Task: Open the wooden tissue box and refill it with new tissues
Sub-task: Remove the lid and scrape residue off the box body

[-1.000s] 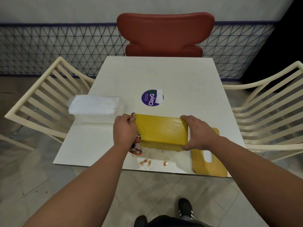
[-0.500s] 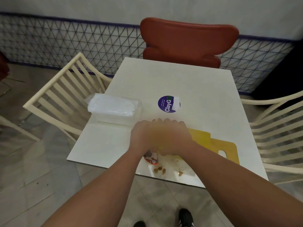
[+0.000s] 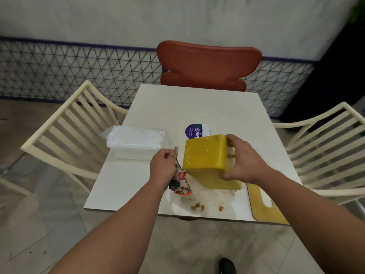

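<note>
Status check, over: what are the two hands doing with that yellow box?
Left hand grips patterned cloth. Right hand holds tilted wooden tissue box. Tissue pack waiting, lid off.

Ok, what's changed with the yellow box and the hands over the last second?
The right hand has tipped the yellow wooden box up on end; the left hand has let go of it and grips only the patterned cloth. Tissue pack and lid lie as before.

Box (image 3: pixel 205 153) yellow, glossy; lid (image 3: pixel 264 208) same yellow with white slot. Cloth (image 3: pixel 179 180) in left hand (image 3: pixel 163 167) cream with orange, teal, dark print. Tissue pack (image 3: pixel 136 141) white in clear wrap. Table (image 3: pixel 197 103) white, brown crumbs (image 3: pixel 197 206), purple round sticker (image 3: pixel 194 130) with white text. Far chair (image 3: pixel 209 64) red-brown, side chairs (image 3: pixel 65 127) cream slatted
</note>
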Tool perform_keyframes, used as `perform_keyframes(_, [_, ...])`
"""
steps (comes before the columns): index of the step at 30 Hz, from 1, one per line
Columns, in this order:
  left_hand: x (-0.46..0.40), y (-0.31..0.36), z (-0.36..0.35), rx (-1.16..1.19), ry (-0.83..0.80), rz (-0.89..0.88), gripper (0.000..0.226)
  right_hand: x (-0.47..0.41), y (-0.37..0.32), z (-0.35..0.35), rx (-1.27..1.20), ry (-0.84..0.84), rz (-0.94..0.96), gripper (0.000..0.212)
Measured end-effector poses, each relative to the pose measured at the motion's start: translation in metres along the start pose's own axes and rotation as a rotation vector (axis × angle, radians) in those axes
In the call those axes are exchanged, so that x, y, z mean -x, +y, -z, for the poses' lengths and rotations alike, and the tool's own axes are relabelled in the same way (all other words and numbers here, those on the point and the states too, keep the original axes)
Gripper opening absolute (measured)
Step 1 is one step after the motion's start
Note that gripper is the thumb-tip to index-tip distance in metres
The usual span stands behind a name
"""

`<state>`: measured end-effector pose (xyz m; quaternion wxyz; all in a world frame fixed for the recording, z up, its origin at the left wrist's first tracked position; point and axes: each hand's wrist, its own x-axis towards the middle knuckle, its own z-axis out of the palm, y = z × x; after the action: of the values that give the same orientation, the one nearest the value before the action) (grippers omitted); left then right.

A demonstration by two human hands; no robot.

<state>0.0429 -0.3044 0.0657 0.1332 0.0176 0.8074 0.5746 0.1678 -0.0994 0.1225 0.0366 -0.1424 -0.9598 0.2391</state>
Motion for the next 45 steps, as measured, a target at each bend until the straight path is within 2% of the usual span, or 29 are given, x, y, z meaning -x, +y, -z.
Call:
perform_keyframes(4, [0.013,0.011,-0.01,0.079,-0.066,-0.021,0.014,0.015,0.009,-0.008,-0.223,0.03,-0.042,0.121])
perform_keyframes(9, [0.023,0.02,-0.019,0.008,-0.073,-0.12,0.015,0.022,0.018,-0.006,-0.374,0.017,-0.043,0.124])
perform_keyframes(15, [0.033,0.041,-0.032,-0.115,-0.05,-0.26,0.014,0.016,0.032,0.012,-0.151,0.007,0.008,0.117])
perform_keyframes(18, [0.031,0.054,-0.038,-0.219,-0.013,-0.421,0.015,0.015,0.039,0.019,-0.096,-0.017,0.025,0.118])
perform_keyframes(22, [0.029,0.077,-0.049,-0.445,-0.105,-0.596,0.02,0.013,0.045,0.021,-0.048,-0.032,0.063,0.121])
perform_keyframes(27, [0.028,0.086,-0.056,-0.648,-0.099,-0.572,0.025,0.007,0.047,0.019,-0.056,-0.04,0.072,0.121])
perform_keyframes(36, [0.071,0.05,-0.035,-0.643,-0.083,-0.694,0.02,0.004,0.048,0.019,-0.047,-0.062,0.109,0.118])
perform_keyframes(45, [0.029,0.083,-0.051,-0.731,-0.052,-0.657,0.025,0.009,0.047,0.019,-0.031,-0.061,0.106,0.118])
